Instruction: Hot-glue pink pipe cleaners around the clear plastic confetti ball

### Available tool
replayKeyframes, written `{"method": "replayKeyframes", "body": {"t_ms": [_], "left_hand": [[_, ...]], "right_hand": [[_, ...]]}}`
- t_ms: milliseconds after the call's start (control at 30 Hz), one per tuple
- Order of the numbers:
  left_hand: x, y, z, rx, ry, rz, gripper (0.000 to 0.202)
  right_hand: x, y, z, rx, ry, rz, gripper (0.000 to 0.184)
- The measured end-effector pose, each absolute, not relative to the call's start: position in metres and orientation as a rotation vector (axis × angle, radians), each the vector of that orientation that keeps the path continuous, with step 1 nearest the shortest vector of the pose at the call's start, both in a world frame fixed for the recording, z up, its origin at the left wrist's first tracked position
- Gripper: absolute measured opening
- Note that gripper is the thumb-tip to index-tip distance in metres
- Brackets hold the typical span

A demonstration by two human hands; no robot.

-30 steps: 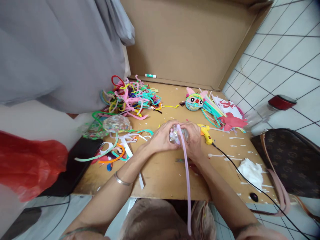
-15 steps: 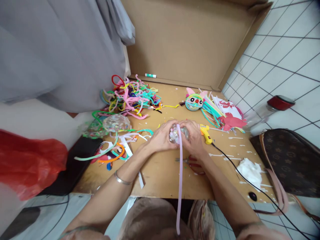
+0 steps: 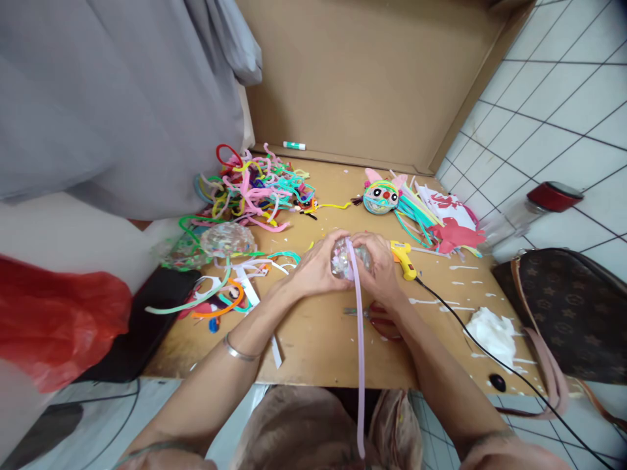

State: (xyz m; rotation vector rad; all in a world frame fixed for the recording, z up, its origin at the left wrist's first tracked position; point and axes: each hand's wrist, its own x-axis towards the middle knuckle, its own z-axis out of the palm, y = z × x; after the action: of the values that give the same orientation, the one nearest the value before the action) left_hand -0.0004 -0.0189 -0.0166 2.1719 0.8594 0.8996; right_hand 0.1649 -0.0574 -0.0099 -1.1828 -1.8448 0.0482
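My left hand [image 3: 318, 264] and my right hand [image 3: 377, 264] are wrapped round the two sides of a clear, rounded piece filled with glittery bits [image 3: 340, 259]. Over its front runs a lilac pipe cleaner [image 3: 360, 352], whose long free end hangs down past the table edge toward my lap. My right thumb presses close beside the pipe cleaner. Under my right wrist lie red-handled scissors [image 3: 385, 320], partly hidden by the forearm. A yellow glue gun [image 3: 404, 261] rests just right of my right hand.
Colourful pipe cleaners [image 3: 255, 189] are heaped at the back left, near another clear glittery piece [image 3: 228, 239]. A decorated face with pink ears [image 3: 381, 196] lies at the back right. A brown handbag [image 3: 568, 313], bottle [image 3: 533, 209], crumpled tissue [image 3: 492, 336] and black cord [image 3: 465, 333] occupy the right side.
The hanging end of the lilac pipe cleaner has swung slightly to the right. Both hands keep their hold on the clear piece in nearly the same place.
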Motion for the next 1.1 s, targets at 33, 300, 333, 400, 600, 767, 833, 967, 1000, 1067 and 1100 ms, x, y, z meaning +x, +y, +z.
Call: {"method": "replayKeyframes", "body": {"t_ms": [33, 300, 333, 400, 600, 767, 833, 967, 1000, 1067, 1100], "left_hand": [[-0.001, -0.019, -0.016, 2.179, 0.857, 0.900, 0.088], [0.000, -0.017, -0.015, 2.194, 0.867, 0.892, 0.084], [0.000, -0.017, -0.015, 2.189, 0.876, 0.885, 0.085], [0.000, -0.017, -0.016, 2.180, 0.888, 0.871, 0.086], [0.000, -0.017, -0.017, 2.136, 0.857, 0.870, 0.089], [0.001, -0.019, -0.015, 2.128, 0.865, 0.875, 0.088], [0.000, -0.019, -0.014, 2.128, 0.856, 0.879, 0.086], [-0.001, -0.018, -0.016, 2.151, 0.825, 0.908, 0.085], [-0.001, -0.017, -0.017, 2.164, 0.816, 0.916, 0.086], [-0.001, -0.015, -0.018, 2.193, 0.799, 0.929, 0.085], [-0.001, -0.015, -0.019, 2.203, 0.795, 0.934, 0.085]], "right_hand": [[0.165, -0.057, -0.010, -1.181, -1.840, 0.056, 0.008], [0.165, -0.053, -0.019, -1.179, -1.679, 0.262, 0.016], [0.166, -0.053, -0.020, -1.182, -1.660, 0.295, 0.017], [0.166, -0.052, -0.022, -1.168, -1.615, 0.361, 0.021], [0.165, -0.051, -0.024, -1.074, -1.509, 0.547, 0.036], [0.165, -0.052, -0.026, -1.057, -1.479, 0.584, 0.045], [0.165, -0.052, -0.027, -1.058, -1.487, 0.598, 0.046], [0.166, -0.051, -0.027, -1.057, -1.487, 0.641, 0.048], [0.166, -0.051, -0.027, -1.050, -1.478, 0.664, 0.051], [0.167, -0.050, -0.028, -1.020, -1.451, 0.710, 0.058], [0.168, -0.050, -0.028, -1.004, -1.435, 0.729, 0.061]]}}
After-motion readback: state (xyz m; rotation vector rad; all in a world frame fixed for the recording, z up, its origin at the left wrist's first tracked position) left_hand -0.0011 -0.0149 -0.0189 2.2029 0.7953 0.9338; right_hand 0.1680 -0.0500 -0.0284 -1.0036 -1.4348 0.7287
